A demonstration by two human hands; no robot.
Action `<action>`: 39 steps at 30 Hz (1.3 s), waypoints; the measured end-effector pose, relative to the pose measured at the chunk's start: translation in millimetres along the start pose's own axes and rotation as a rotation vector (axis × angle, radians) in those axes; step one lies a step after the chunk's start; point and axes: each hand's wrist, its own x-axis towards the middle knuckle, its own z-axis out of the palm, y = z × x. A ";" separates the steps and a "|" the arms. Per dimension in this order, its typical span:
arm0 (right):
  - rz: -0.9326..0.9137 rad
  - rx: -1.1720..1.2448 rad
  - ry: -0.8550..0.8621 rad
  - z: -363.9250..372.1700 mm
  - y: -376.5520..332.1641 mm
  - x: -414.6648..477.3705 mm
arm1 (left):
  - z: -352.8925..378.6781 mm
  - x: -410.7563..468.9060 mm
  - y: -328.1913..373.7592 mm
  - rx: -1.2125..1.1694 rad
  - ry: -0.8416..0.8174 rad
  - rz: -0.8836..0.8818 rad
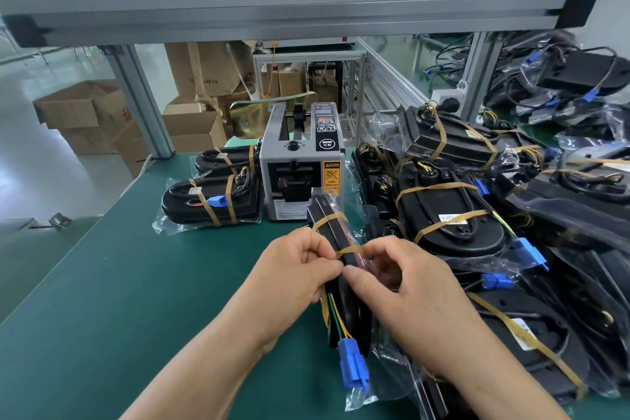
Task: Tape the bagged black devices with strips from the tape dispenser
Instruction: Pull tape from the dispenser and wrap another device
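On the green bench (136, 283), left hand (293, 269) and right hand (409, 286) pinch tape (351, 250) round a bagged device (349, 307).

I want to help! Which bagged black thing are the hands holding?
The bagged device before the tape dispenser, gripped by the left hand and right hand; the others lie untouched.

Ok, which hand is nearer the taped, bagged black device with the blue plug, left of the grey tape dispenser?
Left. The left hand is right of that bagged device and nearer the camera; the right hand lies further right.
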 end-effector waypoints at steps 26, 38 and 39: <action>0.127 0.301 -0.056 9.4 11.5 65.1 | -26.5 134.3 0.3 -0.565 0.426 -0.487; 0.078 0.297 -0.090 13.5 0.2 61.7 | -6.4 138.2 11.6 -0.761 0.679 -0.403; 0.081 0.310 -0.092 13.4 -0.4 60.7 | -7.7 133.5 10.9 -0.748 0.669 -0.356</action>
